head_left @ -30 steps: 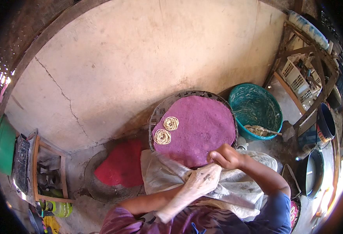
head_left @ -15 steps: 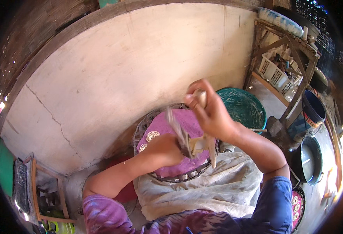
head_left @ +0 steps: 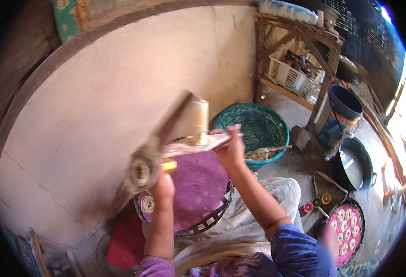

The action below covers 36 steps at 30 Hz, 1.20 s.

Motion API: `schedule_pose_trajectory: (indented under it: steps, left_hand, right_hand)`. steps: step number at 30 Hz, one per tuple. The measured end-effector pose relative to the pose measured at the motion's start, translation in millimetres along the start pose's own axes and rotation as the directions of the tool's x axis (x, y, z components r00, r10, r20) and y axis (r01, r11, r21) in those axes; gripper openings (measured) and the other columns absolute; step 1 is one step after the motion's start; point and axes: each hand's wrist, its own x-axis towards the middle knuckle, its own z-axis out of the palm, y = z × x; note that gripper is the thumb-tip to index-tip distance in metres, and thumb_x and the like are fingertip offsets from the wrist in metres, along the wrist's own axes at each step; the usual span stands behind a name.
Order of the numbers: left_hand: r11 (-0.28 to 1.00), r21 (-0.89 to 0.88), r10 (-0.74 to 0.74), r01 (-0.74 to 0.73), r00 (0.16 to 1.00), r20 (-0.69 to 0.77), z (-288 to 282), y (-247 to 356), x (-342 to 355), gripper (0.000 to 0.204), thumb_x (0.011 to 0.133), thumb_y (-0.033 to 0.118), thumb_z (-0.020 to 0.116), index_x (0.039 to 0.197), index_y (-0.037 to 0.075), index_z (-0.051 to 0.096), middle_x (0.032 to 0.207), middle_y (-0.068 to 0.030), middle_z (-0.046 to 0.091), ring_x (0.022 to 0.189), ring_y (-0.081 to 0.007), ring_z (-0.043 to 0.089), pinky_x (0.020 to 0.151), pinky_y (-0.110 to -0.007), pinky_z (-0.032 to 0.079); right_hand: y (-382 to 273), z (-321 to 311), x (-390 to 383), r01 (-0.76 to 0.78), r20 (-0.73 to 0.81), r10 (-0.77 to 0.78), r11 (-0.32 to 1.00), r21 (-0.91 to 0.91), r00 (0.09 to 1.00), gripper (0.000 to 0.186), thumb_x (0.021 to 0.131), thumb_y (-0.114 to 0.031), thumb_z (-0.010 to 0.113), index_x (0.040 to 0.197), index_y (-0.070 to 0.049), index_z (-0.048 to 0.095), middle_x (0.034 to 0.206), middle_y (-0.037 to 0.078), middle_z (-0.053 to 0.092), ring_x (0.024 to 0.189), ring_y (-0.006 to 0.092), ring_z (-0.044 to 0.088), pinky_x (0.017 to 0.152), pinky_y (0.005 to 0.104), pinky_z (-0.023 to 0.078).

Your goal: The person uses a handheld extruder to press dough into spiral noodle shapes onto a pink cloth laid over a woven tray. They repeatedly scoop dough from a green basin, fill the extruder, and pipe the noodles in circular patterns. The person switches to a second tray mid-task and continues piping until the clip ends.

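My left hand (head_left: 163, 184) grips the blurred lower end of a wooden press-like tool (head_left: 143, 168), which has a round opening and a yellow cylindrical piece (head_left: 169, 165) beside my fingers. My right hand (head_left: 230, 150) is closed on the tool’s pale flat arm (head_left: 189, 148). A short pale wooden block (head_left: 199, 122) stands up from that arm, alongside a dark blurred arm angled upward. The tool is held over a round woven tray (head_left: 210, 221) lined with purple cloth (head_left: 196, 184). A coiled nest of pale noodle-like strands (head_left: 147, 204) lies at the cloth’s left edge.
A teal basin (head_left: 251, 120) with residue and a stick sits behind my right hand. At right are a wooden rack (head_left: 286, 91), buckets (head_left: 337, 120), a dark basin (head_left: 353, 164) and a pink-lined tray (head_left: 341, 256) holding several coils. Red cloth (head_left: 124, 240) lies lower left; a wall stands ahead.
The view has turned rightward. The tool has been raised from low over the sacking and swung round; my left hand is now further left, my right hand lower than half a second ago.
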Motion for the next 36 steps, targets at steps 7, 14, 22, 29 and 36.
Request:
schedule_pose_trajectory:
  steps: [7, 14, 22, 29, 36]
  left_hand:
    - [0.944, 0.243, 0.241, -0.222, 0.969, -0.052, -32, 60, 70, 0.011, 0.091, 0.013, 0.061, 0.092, 0.003, 0.06, 0.088, -0.0043, 0.057, 0.084, -0.0138, 0.052, 0.079, -0.029, 0.047]
    - [0.312, 0.7, 0.149, -0.642, 0.761, 0.631, -8, 67, 94, 0.052, 0.071, 0.007, 0.083, 0.114, 0.002, 0.054, 0.102, -0.0089, 0.056, 0.092, -0.0186, 0.057, 0.079, -0.029, 0.048]
    - [0.071, 0.625, 0.06, -0.777, 0.629, 0.775, 2, -4, 91, 0.018, 0.069, 0.013, 0.068, 0.075, 0.006, 0.052, 0.07, -0.0078, 0.049, 0.062, -0.0252, 0.056, 0.052, -0.036, 0.045]
    - [0.084, 0.591, 0.023, -0.802, 0.594, 0.804, -12, -25, 90, 0.018, 0.064, 0.01, 0.066, 0.075, 0.007, 0.052, 0.072, -0.0085, 0.048, 0.063, -0.0258, 0.055, 0.052, -0.037, 0.044]
    - [0.05, 0.591, 0.038, -0.805, 0.593, 0.804, -29, -15, 81, 0.018, 0.065, 0.01, 0.066, 0.072, 0.008, 0.049, 0.07, -0.009, 0.045, 0.06, -0.0261, 0.054, 0.049, -0.037, 0.042]
  right_hand:
    - [-94, -147, 65, 0.147, 0.231, 0.072, -0.933, -0.327, 0.97, 0.022, 0.085, -0.029, 0.058, 0.093, -0.016, 0.075, 0.098, 0.01, 0.065, 0.1, 0.0297, 0.059, 0.085, 0.047, 0.042]
    - [-158, -245, 123, 0.169, -0.184, 0.211, -0.961, -0.22, 0.96, 0.029, 0.091, -0.026, 0.051, 0.106, -0.014, 0.072, 0.108, 0.006, 0.07, 0.109, 0.0271, 0.059, 0.085, 0.0481, 0.039]
    - [-142, -203, 119, 0.35, -0.332, 0.314, -0.935, 0.054, 0.889, 0.027, 0.086, -0.019, 0.057, 0.105, -0.01, 0.073, 0.111, 0.01, 0.07, 0.1, 0.0331, 0.067, 0.069, 0.0584, 0.053]
    - [-171, -180, 153, 0.27, -0.148, 0.257, -0.96, 0.074, 0.955, 0.023, 0.079, -0.018, 0.06, 0.096, -0.012, 0.075, 0.097, 0.008, 0.073, 0.087, 0.0259, 0.071, 0.064, 0.0502, 0.058]
    - [-151, -200, 152, 0.489, -0.173, 0.466, -0.862, 0.135, 0.868, 0.021, 0.082, -0.019, 0.058, 0.094, -0.014, 0.075, 0.095, 0.007, 0.073, 0.086, 0.0236, 0.071, 0.068, 0.0393, 0.058]
